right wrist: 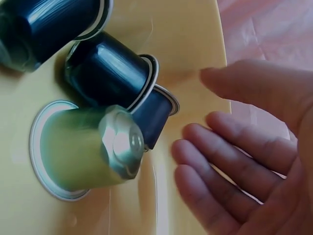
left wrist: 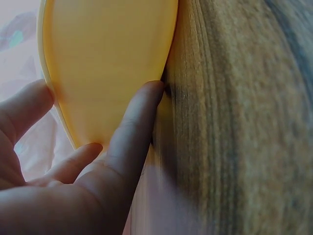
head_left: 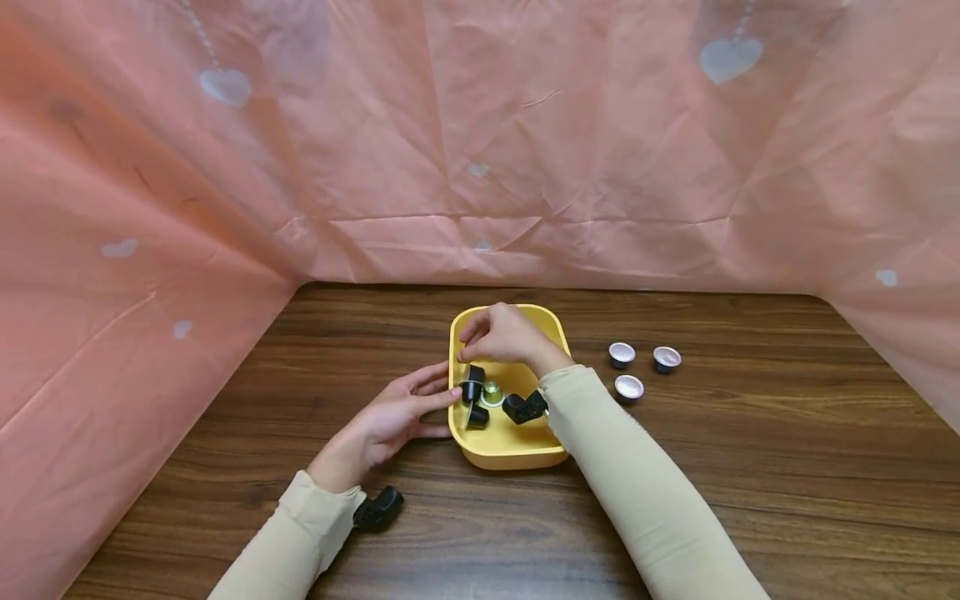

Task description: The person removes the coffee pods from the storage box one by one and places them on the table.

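A yellow bin [head_left: 517,461] stands on the wooden table, with coffee capsules inside it. In the right wrist view one green capsule [right wrist: 83,147] rests on its lid, and dark capsules [right wrist: 110,73] lie tipped beside it. My right hand [head_left: 510,335] is over the far part of the bin; its fingers are relaxed, apart from the capsules, with nothing between them. On the bin's left side, my left hand [head_left: 390,417] rests its extended fingers [left wrist: 129,129] against the outer wall, thumb at the rim.
Three coffee capsules stand lid up on the table right of the bin: a left one [head_left: 621,356], a right one [head_left: 666,360] and a nearer one [head_left: 628,388]. Pink cloth [head_left: 525,150] with heart shapes hangs behind and along the sides.
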A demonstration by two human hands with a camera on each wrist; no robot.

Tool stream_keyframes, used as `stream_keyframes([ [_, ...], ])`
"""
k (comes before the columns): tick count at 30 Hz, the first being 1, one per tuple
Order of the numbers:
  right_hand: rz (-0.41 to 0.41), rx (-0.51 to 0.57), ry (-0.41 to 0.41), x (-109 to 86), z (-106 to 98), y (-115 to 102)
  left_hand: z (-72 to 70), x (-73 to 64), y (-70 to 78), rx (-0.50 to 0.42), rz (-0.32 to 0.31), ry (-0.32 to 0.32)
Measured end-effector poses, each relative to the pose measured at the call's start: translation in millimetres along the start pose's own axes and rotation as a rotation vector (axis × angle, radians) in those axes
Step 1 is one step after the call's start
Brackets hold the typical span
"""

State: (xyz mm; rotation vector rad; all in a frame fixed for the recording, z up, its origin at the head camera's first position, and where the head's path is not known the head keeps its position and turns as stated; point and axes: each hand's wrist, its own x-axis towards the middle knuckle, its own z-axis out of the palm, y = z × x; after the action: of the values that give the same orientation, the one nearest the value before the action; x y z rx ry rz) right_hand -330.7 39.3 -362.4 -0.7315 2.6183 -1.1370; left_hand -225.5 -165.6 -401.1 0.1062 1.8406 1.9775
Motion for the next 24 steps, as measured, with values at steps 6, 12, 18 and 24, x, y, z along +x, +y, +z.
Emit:
stream_keyframes([
  [6,0.029,-0.021,-0.091,-2.0,0.3,-0.5,0.5,1.0,-0.5,-0.004,0.006,-0.001],
  [12,0.058,-0.051,-0.146,-2.6,0.7,-0.5,0.5,-0.8,-0.8,-0.007,0.012,-0.003],
  [18,0.075,-0.067,-0.174,-1.1,1.4,0.9,1.0,-0.6,-0.9,-0.009,0.011,-0.003],
  [24,0.08,-0.089,-0.166,0.9,2.5,3.7,0.8,-1.0,-0.4,-0.008,0.006,-0.003],
])
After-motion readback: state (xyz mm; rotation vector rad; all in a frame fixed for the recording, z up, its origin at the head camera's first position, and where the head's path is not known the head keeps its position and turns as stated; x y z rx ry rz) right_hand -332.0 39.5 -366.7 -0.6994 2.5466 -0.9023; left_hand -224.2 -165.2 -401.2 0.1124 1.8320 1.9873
